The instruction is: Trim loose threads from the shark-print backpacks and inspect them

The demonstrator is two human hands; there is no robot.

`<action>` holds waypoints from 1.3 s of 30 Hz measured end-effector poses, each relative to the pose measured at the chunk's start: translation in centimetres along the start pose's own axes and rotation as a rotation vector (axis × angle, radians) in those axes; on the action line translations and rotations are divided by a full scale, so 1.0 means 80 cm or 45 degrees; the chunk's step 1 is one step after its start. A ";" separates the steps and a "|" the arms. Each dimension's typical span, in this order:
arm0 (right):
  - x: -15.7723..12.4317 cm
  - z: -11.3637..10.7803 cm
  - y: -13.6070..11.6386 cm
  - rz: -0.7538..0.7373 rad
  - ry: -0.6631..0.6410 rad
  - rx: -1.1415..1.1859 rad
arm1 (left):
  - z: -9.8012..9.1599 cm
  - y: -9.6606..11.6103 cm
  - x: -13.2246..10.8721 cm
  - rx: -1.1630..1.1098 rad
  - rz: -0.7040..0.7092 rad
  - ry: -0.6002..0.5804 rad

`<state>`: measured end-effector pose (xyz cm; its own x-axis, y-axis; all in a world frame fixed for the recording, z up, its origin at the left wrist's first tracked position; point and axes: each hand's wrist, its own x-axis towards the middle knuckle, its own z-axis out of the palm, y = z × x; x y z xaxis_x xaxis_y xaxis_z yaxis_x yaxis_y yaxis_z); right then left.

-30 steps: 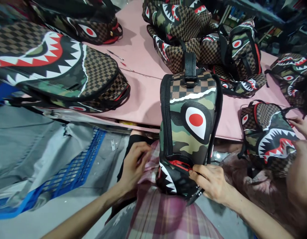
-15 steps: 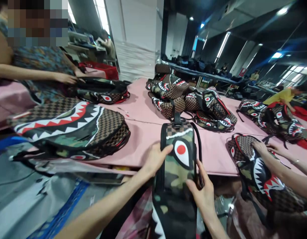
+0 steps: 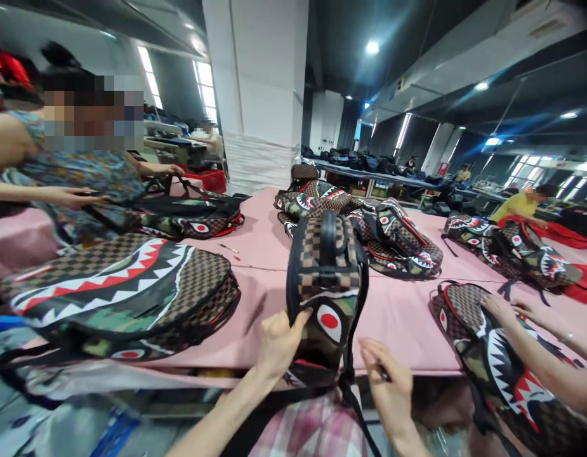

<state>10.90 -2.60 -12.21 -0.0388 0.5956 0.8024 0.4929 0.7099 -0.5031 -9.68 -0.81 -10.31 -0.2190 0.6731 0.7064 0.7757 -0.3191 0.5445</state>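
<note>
In front of me a backpack (image 3: pixel 322 266) with brown checks, camouflage and a red-and-white eye stands on edge at the table's front, its side facing me. My left hand (image 3: pixel 280 343) grips its left edge, thumb on the camouflage panel. Just right of the bag and apart from it, my right hand (image 3: pixel 391 381) has its fingers curled around a small dark thing I cannot make out. Black straps hang from the bag between my hands. Flat to my left lies another backpack (image 3: pixel 117 292) with a shark-mouth print.
Several matching backpacks (image 3: pixel 398 241) are heaped farther back on the pink table (image 3: pixel 264 254). At left a co-worker (image 3: pixel 84 171) handles a backpack (image 3: pixel 193 216). On the right another person's hands (image 3: pixel 505 314) rest on a shark-print backpack (image 3: pixel 493 355). A white pillar (image 3: pixel 255 95) rises behind.
The backpack has tipped, so its checked top and handle now show. My right hand has come off its side, while my left still holds on. The view has tilted upward.
</note>
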 end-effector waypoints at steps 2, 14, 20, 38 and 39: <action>0.038 -0.011 -0.008 -0.191 0.084 -0.019 | 0.007 -0.009 0.002 -0.019 -0.014 -0.012; 0.157 0.022 -0.022 -0.660 -0.261 -0.142 | -0.063 0.023 0.096 -0.112 0.317 -0.031; 0.151 0.023 -0.016 -0.691 -0.271 -0.051 | -0.064 0.033 0.157 -0.158 0.372 -0.428; 0.153 0.010 -0.014 -0.592 -0.529 0.071 | -0.070 0.040 0.178 -0.066 0.429 -0.706; 0.154 0.010 -0.015 -0.593 -0.532 0.076 | -0.068 0.043 0.177 -0.025 0.467 -0.722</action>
<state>9.11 4.19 -2.01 -0.5801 0.3070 0.7544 0.2933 0.9428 -0.1581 -13.34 3.96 4.04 0.4054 0.7633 0.5031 0.7284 -0.6022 0.3268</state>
